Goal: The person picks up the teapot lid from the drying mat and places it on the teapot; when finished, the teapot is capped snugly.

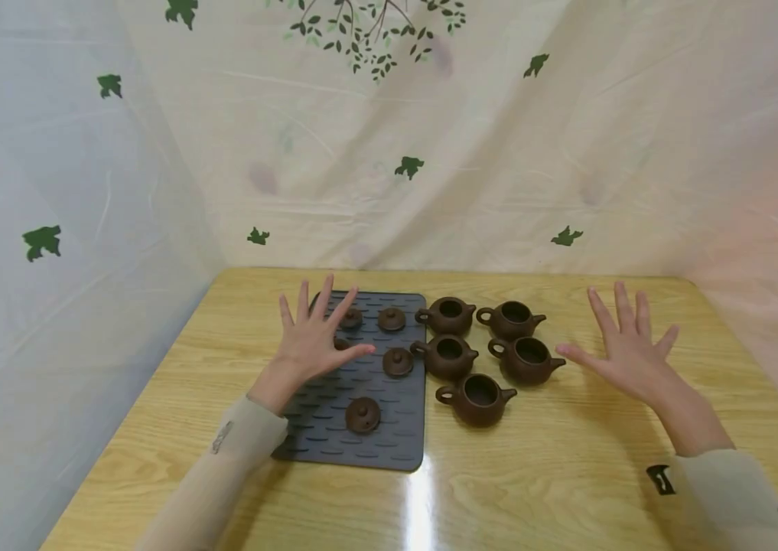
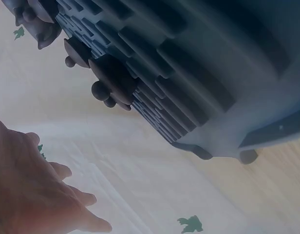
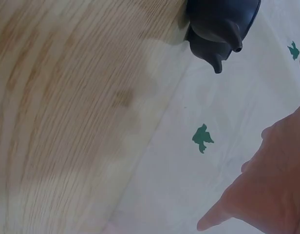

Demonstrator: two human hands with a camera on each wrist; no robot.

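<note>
My left hand (image 1: 310, 341) is held above the dark grey ridged mat (image 1: 394, 448), fingers spread wide, holding nothing. Small brown teapot lids with round knobs lie on this mat: one near its front (image 1: 362, 415), one by the thumb (image 1: 398, 363), others farther back, partly hidden behind the fingers. Right of the mat stand several brown lidless teapots (image 1: 481, 401), spouts toward the right. Beyond them my right hand (image 1: 632, 358) hovers with splayed fingers and nothing in it, its thumb near a teapot spout (image 1: 557, 363). The left wrist view shows lids (image 2: 113, 78) up close.
The light wooden table (image 1: 533, 474) carries everything. Pale cloth (image 1: 333, 207) with green bird shapes hangs behind it and along both sides. Two of the teapots' handles (image 1: 419, 348) reach the mat's right edge. A black tag-like piece (image 1: 660, 480) shows beside the right cuff.
</note>
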